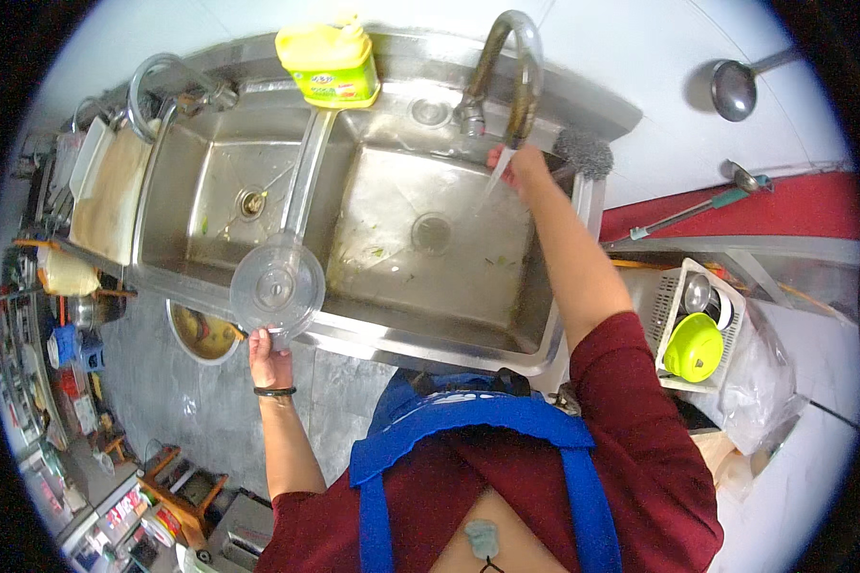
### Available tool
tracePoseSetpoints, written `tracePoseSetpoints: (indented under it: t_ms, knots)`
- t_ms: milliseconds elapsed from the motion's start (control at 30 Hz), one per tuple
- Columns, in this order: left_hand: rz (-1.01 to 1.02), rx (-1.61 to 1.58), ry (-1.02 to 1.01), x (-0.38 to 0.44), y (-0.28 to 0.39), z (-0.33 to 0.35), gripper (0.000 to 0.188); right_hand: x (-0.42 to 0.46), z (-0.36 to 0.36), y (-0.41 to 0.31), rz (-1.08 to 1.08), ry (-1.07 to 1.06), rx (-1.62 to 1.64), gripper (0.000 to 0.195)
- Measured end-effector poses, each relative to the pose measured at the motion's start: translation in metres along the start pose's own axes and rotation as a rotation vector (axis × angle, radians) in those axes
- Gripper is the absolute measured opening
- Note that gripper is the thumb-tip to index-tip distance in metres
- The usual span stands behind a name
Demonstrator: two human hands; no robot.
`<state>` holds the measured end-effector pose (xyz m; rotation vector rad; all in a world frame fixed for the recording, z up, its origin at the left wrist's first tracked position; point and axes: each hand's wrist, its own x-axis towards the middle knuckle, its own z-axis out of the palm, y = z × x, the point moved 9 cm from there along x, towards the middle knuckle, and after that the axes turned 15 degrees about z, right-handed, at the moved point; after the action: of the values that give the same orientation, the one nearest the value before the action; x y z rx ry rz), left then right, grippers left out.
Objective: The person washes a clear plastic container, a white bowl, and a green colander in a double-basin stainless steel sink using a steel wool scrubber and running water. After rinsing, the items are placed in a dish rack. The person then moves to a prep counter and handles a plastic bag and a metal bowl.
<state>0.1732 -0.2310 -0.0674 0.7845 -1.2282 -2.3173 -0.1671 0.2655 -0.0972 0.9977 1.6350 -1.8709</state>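
My left hand [271,364] pinches the near rim of a clear round plastic lid [277,289]. The lid is above the front edge and divider of a stainless steel double sink [430,336]. Over the right basin, my right hand [524,170] is at the spout end of a curved metal faucet [522,43]. A thin stream of water [498,179] runs down beside it. Whether those fingers grip the spout or are just under it is hidden. Green scraps lie in the right basin around its drain [431,233].
A yellow detergent jug [333,68] stands behind the divider. A steel wool scrubber [584,152] sits at the back right corner. Another faucet [140,97] and a cutting board [115,197] are left. A white basket [734,344] holds a lime-green bowl [694,347] at right.
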Motion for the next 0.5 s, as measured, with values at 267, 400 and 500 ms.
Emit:
tracePoseSetpoints:
  t_ms: [267, 400, 500]
  knots:
    - [0.032, -0.118, -0.065, -0.018, 0.02, -0.002, 0.005, 0.005, -0.007, -0.073, -0.231, 0.059, -0.299, 0.028]
    - [0.052, -0.092, -0.132, -0.02, 0.025, 0.03, 0.009, -0.042, -0.007, -0.02, -0.077, -0.326, 0.092, 0.034]
    - [-0.008, -0.108, -0.136, -0.014, 0.023, 0.07, 0.015, -0.055, -0.032, 0.085, -0.042, 0.211, -1.663, 0.049]
